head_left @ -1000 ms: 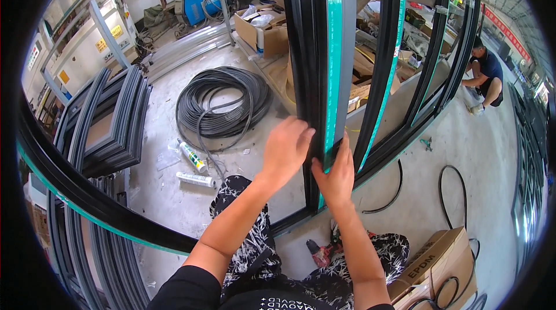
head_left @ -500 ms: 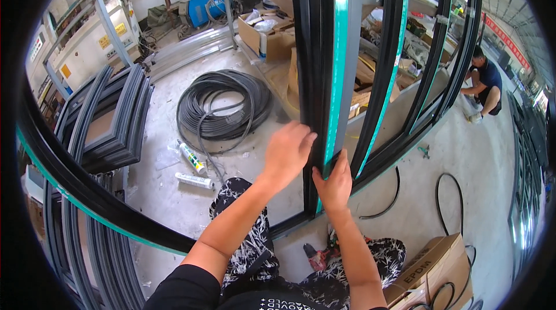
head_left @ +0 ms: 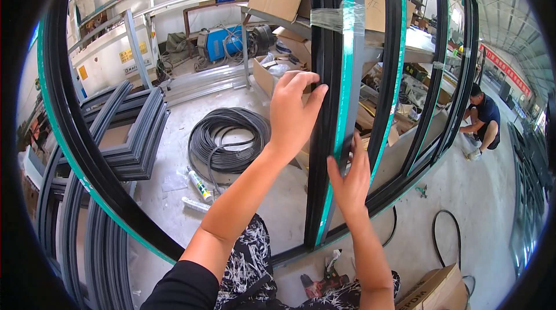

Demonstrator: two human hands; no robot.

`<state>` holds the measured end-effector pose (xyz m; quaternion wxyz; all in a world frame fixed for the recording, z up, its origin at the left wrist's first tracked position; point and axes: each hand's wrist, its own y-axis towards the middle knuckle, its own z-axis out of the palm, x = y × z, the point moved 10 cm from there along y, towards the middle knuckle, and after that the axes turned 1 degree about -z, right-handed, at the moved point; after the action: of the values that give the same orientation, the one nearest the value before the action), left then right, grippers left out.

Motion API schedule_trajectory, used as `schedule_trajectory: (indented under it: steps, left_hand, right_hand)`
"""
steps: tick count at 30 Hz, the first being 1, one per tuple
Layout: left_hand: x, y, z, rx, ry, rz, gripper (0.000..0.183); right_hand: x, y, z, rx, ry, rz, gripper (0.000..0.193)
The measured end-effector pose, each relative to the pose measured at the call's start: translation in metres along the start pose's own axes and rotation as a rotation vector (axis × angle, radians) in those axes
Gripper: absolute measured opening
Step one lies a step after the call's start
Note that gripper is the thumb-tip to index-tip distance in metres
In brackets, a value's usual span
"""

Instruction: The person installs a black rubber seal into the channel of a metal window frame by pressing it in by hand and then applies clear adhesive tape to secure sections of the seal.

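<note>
A tall black window-frame upright [head_left: 324,136] with green tape along it stands in front of me. My left hand [head_left: 292,113] is at its left side, thumb and bent fingers closed with their tips against the black edge. Whether a thin strip lies under those fingertips is hidden. Lower down, my right hand [head_left: 352,185] rests against the right side of the upright, its thumb near the green tape and its fingers stretched upward, apart from the thumb. Clear wrap [head_left: 339,17] circles the upright higher up.
A black hose coil [head_left: 229,142] and sealant tubes [head_left: 198,185] lie on the floor beyond the frame. Stacked dark frames [head_left: 130,136] stand at left. A red drill [head_left: 318,285] and a cardboard box [head_left: 431,290] are near my legs. Another person [head_left: 482,119] squats at right.
Both my hands have moved up along the upright, the left one farther. The right hand's fingers have straightened. My view has tilted upward, bringing the clear wrap into sight.
</note>
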<state>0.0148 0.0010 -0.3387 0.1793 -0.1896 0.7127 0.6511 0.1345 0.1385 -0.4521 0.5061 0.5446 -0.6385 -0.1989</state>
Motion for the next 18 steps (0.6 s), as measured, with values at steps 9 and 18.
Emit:
schedule_trajectory:
  steps: [9, 18]
  left_hand:
    - [-0.002, 0.004, -0.001, -0.21, 0.213, 0.142, 0.013]
    - [0.046, 0.015, 0.024, 0.054, -0.359, -0.232, 0.013]
  right_hand:
    - [0.016, 0.073, 0.009, -0.054, 0.303, 0.173, 0.071]
    - [0.022, 0.071, 0.013, -0.141, 0.163, 0.09, 0.08]
